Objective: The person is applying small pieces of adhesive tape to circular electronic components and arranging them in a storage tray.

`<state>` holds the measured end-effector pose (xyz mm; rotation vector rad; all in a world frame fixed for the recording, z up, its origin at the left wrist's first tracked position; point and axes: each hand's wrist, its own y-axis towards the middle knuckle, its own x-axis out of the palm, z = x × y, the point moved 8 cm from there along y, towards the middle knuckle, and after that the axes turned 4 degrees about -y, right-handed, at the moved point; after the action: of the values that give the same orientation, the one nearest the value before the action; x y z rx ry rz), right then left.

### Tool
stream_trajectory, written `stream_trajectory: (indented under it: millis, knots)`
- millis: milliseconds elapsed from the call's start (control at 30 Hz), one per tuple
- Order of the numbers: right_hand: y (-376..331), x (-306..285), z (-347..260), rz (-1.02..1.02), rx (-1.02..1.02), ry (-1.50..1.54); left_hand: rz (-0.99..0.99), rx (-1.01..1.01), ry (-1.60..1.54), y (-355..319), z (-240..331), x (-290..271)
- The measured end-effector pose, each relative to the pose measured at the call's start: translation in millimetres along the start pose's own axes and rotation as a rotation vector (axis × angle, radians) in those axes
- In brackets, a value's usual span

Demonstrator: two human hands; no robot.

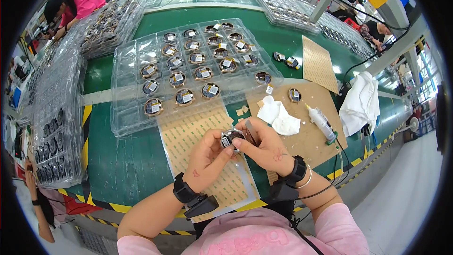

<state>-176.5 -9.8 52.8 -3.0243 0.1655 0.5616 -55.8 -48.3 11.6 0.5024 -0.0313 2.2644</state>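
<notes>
The left grip [206, 155] closes with thumb and fingers around a small round device with a silver rim and dark face [227, 137], lifted above the bench. The right grip [269, 152] meets it there, its thumb against the device's face, while a slender grey metal tool [251, 133] is clasped in the same hand, slanting up past the fingers. A black strap [183, 189] circles the left wrist, and a similar one the right.

Beneath the hands lies a tan paper sheet with rows of green marks [181, 146]. Just beyond, on the green-topped bench [118, 160], a clear plastic compartment tray [123, 113] holds many similar round pieces with white labels. To the right, a flat brown board [302, 147] carries crumpled white wipes [285, 123], one loose round piece [294, 95] and a translucent syringe with a green end [322, 122]. Past the board's right edge sits a bunched white cloth [361, 101]. At far left, a co-worker in a pink top [89, 1] bends over other trays.
</notes>
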Motion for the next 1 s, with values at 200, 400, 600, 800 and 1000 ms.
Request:
stream_trajectory:
  millis: [200,400,600,800,1000]
  knots:
    - [0.4,-1.7,13.3,0.055,-0.011,0.262,0.027,-0.09,-0.07,0.3,3.5,1.3]
    - [6.7,-44.2,19.9,0.206,0.004,0.343,0.058,-0.093,-0.064,2.6,6.0,-1.1]
    - [-1.9,-73.0,16.9,0.18,-0.125,0.503,0.077,-0.074,0.03,2.8,7.8,-4.5]
    - [-0.4,-49.0,-6.6,0.061,-0.238,0.442,0.102,-0.015,0.165,3.8,6.1,-7.3]
    - [-9.7,-39.7,-18.5,0.025,-0.359,0.065,0.101,-0.01,0.222,0.1,7.0,-6.8]
